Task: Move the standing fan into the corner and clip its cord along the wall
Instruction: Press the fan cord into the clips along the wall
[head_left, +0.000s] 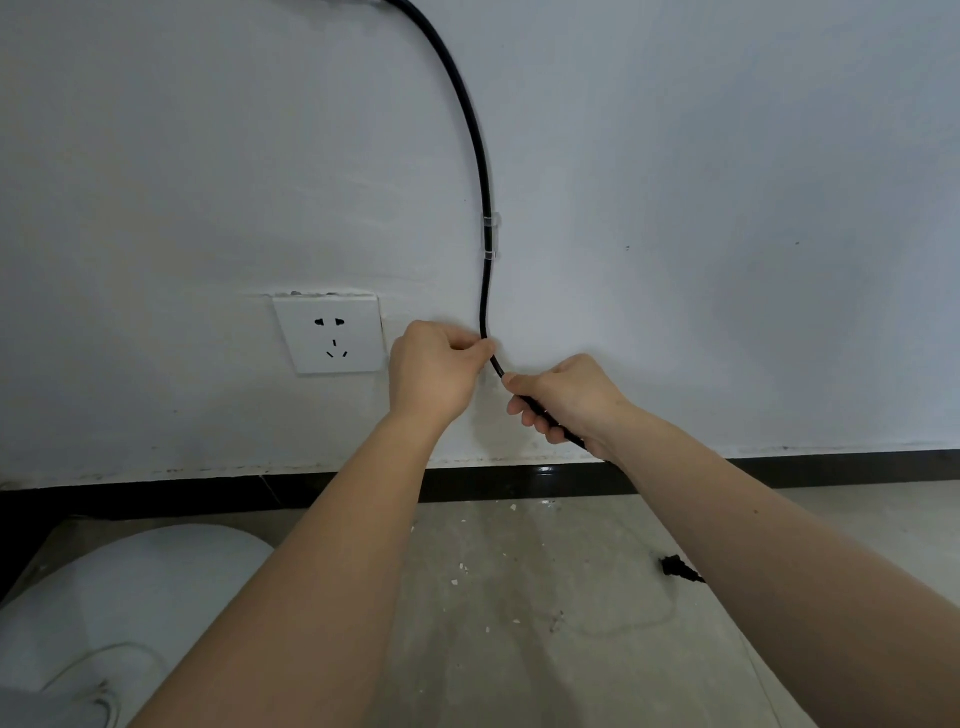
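A black cord (475, 140) curves down the white wall from the top edge and runs through a clear clip (490, 236) stuck to the wall. Below the clip my left hand (434, 371) pinches the cord against the wall. My right hand (563, 397) grips the cord a little lower and to the right. The cord's black plug (675, 567) lies on the floor, partly hidden behind my right forearm. The fan itself is out of view.
A white wall socket (330, 335) sits left of my hands. A black skirting board (208, 493) runs along the wall's foot. A white rounded object (130, 597) rests on the concrete floor (519, 597) at lower left, amid small white flecks.
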